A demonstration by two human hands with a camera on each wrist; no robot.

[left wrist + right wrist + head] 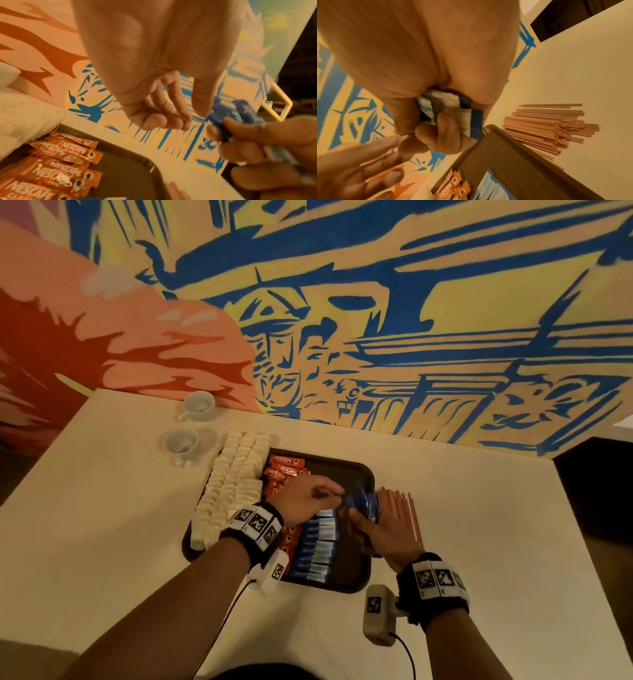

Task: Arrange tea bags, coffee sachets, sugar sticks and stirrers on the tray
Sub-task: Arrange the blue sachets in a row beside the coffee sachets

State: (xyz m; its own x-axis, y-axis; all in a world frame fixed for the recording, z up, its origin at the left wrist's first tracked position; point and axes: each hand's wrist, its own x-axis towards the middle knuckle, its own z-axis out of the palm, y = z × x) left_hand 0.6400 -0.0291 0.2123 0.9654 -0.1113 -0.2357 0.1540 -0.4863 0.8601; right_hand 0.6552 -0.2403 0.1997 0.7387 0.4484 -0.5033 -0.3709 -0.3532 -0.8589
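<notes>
A dark brown tray lies on the white table. It carries rows of white tea bags on its left, orange coffee sachets beside them, and a row of blue sugar sticks down the middle. Over the tray's right side my right hand grips a bundle of blue sugar sticks, fingers curled round it. My left hand reaches across to that bundle; its thumb tip is at the end of one stick, with nothing between thumb and fingers. Pink stirrers lie on the table by the tray's right rim.
Two white cups stand at the back left of the table. A painted wall runs along the table's far edge. The stirrer pile fans out beside the tray's right rim. The table's right edge drops to dark floor.
</notes>
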